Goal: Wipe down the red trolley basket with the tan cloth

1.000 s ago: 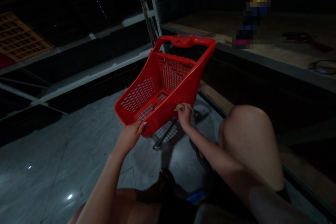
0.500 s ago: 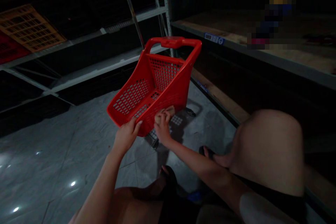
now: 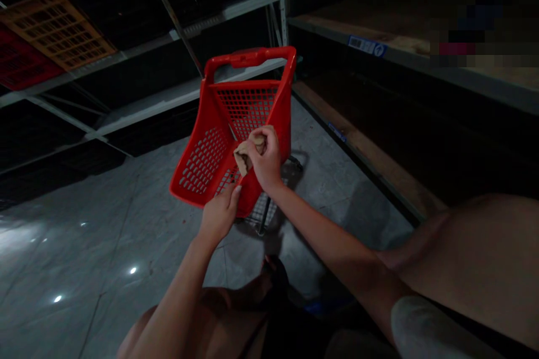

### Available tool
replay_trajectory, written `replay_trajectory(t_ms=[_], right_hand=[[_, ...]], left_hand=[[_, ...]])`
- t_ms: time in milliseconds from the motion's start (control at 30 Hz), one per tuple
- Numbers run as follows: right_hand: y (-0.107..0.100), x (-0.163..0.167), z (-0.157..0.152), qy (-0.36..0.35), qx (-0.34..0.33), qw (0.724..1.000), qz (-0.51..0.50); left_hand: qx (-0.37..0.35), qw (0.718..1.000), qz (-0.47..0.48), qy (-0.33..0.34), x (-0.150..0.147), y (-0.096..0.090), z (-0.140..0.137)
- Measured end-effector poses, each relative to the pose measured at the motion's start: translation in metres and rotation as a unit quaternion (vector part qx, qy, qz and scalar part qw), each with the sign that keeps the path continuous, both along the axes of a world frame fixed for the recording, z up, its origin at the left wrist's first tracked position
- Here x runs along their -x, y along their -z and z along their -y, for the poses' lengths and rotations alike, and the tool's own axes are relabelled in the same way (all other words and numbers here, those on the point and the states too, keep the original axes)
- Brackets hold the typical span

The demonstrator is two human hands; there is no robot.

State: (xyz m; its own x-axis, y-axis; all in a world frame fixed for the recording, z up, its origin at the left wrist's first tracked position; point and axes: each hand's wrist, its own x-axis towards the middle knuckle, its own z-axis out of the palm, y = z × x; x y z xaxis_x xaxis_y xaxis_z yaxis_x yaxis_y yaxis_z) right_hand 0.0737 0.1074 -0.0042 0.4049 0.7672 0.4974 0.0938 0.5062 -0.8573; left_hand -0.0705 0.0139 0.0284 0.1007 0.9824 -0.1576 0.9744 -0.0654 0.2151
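A red plastic shopping cart point(image 3: 283, 109) with perforated basket walls stands on the floor in front of me, its handle on the far side. My left hand point(image 3: 219, 212) is closed over the near corner of the basket's rim, thumb on top. In my right hand point(image 3: 268, 164) is a bunched tan cloth point(image 3: 242, 161), pinched between thumb and fingers at the rim of the side wall nearest me. Part of the cloth hangs over the inner side of the basket. My right fingertips are partly hidden behind the cloth.
Metal shelving point(image 3: 155, 95) runs behind the cart, with an orange crate point(image 3: 63, 28) and a red crate point(image 3: 25, 61) on it at the left. A wooden-topped shelf point(image 3: 320, 22) with blue labels stands at the right. My bent knee point(image 3: 484, 235) is at the lower right.
My right hand has brought the cloth up from the outside of the side wall to its top rim. The cart has turned slightly, and my left hand still grips its rim.
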Motion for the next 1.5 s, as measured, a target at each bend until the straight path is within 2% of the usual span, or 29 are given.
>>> replay_trajectory(t_ms=[67,233,300,333,367,433,533,633,700,733,800,900,1000,1067,1100,1133,1200,1300,1400,1467,1500], right_hand=[[0.027,0.006,0.011,0.003,0.045,0.999,-0.020],[0.125,0.040,0.078,-0.015,0.160,0.984,-0.080],[0.146,0.047,0.096,-0.030,0.197,0.975,-0.100],[0.150,0.047,0.098,-0.042,0.208,0.971,-0.108],[0.148,0.044,0.095,-0.053,0.212,0.969,-0.115],[0.131,0.033,0.075,-0.063,0.201,0.969,-0.125],[0.078,0.011,0.026,-0.055,0.159,0.978,-0.127],[0.021,-0.005,-0.019,-0.054,0.038,0.995,-0.071],[0.001,-0.008,-0.039,-0.035,-0.022,0.999,-0.026],[0.001,-0.008,-0.044,-0.027,-0.032,0.999,-0.009],[0.017,-0.005,-0.046,-0.015,-0.012,1.000,0.007],[0.074,0.000,-0.028,-0.012,0.093,0.996,0.005],[0.133,0.002,0.009,-0.031,0.189,0.981,0.002],[0.159,0.001,0.035,-0.045,0.211,0.976,0.003],[0.165,0.000,0.045,-0.053,0.213,0.976,0.005],[0.166,-0.002,0.052,-0.062,0.211,0.975,0.009],[0.155,-0.004,0.057,-0.075,0.203,0.976,0.015],[0.109,-0.003,0.045,-0.086,0.164,0.982,0.020],[0.058,0.001,0.038,-0.056,0.097,0.994,0.009],[0.043,0.005,0.048,-0.040,0.071,0.997,0.004],[0.044,0.008,0.057,-0.044,0.074,0.996,0.006]], left_hand=[[0.001,1.000,0.016,0.009,-0.004,0.002,-0.001],[-0.013,1.000,0.010,0.010,-0.015,0.005,-0.003],[-0.015,1.000,-0.006,0.000,-0.019,0.005,-0.004],[-0.016,1.000,-0.011,-0.004,-0.021,0.004,-0.005],[-0.017,1.000,-0.014,-0.005,-0.022,0.004,-0.005],[-0.017,1.000,-0.013,-0.004,-0.023,0.003,-0.006],[-0.020,1.000,-0.005,-0.005,-0.025,0.002,-0.009],[-0.014,1.000,0.000,-0.015,-0.026,0.003,-0.011],[-0.009,1.000,0.009,-0.017,-0.028,0.004,-0.013],[-0.009,1.000,0.018,-0.014,-0.028,0.004,-0.014],[-0.014,0.999,0.046,0.000,-0.030,0.005,-0.014],[-0.014,0.997,0.075,0.015,-0.033,0.008,-0.013],[-0.007,0.996,0.089,0.010,-0.037,0.009,-0.011],[-0.001,0.992,0.125,0.017,-0.036,0.006,-0.012],[0.008,0.988,0.148,0.030,-0.033,0.003,-0.013],[0.023,0.984,0.167,0.048,-0.029,-0.001,-0.014],[0.069,0.978,0.180,0.083,-0.017,-0.011,-0.015],[0.148,0.974,0.138,0.100,0.008,-0.022,-0.015],[0.190,0.972,0.097,0.103,0.027,-0.023,-0.011],[0.193,0.972,0.086,0.105,0.031,-0.020,-0.009],[0.189,0.972,0.086,0.106,0.032,-0.018,-0.008]])
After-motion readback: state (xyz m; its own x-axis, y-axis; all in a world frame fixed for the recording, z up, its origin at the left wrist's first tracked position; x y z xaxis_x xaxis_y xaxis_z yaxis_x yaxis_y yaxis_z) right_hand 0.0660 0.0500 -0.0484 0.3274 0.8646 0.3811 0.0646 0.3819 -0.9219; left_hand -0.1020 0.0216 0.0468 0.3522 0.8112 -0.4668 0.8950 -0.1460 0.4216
